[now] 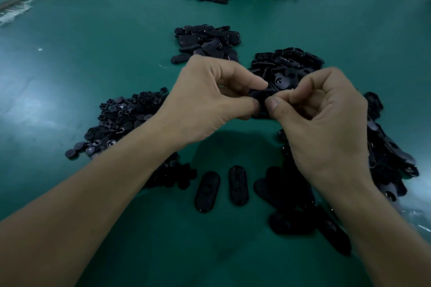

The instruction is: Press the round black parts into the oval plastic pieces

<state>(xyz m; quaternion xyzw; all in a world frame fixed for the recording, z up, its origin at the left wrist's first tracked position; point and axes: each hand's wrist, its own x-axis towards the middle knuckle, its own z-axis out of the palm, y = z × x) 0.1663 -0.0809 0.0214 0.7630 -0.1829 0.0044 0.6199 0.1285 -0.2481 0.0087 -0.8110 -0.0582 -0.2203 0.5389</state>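
Both forearms (93, 193) reach forward over the table (93, 53); left hand (210, 102) and right hand (326, 123) meet, fingers curled, thumbs and forefingers pinching one oval piece (258, 95) between them.

Round black parts (121, 121) heap at the table's (93, 53) left, oval plastic pieces (286, 65) at its right, two flat ovals (207, 191) nearest its front edge, one held oval (258, 95) above the middle.

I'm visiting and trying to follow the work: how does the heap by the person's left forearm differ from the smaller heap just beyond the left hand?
The left heap holds small round parts; the far heap holds longer oval pieces. The left heap sprawls wide, partly hidden by the left forearm; the far heap is compact. Both are loose black plastic parts on the green table.
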